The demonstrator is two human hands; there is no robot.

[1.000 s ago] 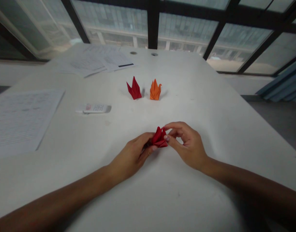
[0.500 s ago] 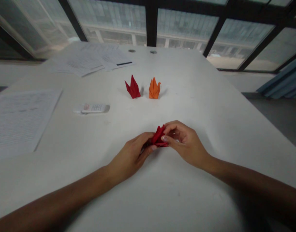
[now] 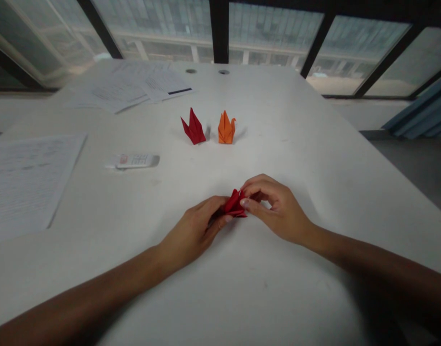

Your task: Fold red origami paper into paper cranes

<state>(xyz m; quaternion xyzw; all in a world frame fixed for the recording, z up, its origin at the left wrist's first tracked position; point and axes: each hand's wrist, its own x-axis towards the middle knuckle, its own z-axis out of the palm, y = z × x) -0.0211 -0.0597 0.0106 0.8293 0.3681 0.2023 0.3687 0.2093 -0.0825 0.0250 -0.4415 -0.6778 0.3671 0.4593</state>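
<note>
Fingers (image 3: 260, 181) of our right hand (image 3: 283, 211) pinch a red folded paper (image 3: 234, 203); our left hand (image 3: 189, 230) grips its other side. An orange paper bird (image 3: 226, 129) stands beyond on the tabletop (image 3: 220, 293).

Our white table (image 3: 296, 154) has 2 round holes (image 3: 191, 71) near its far edge. On it we see a red paper figure (image 3: 194, 129) standing just left of an orange paper figure (image 3: 226, 130). Farther left lie a small white printed object (image 3: 136, 161), printed paper (image 3: 26, 180) to its left, and, toward the back, several overlapping sheets (image 3: 123, 91).
</note>
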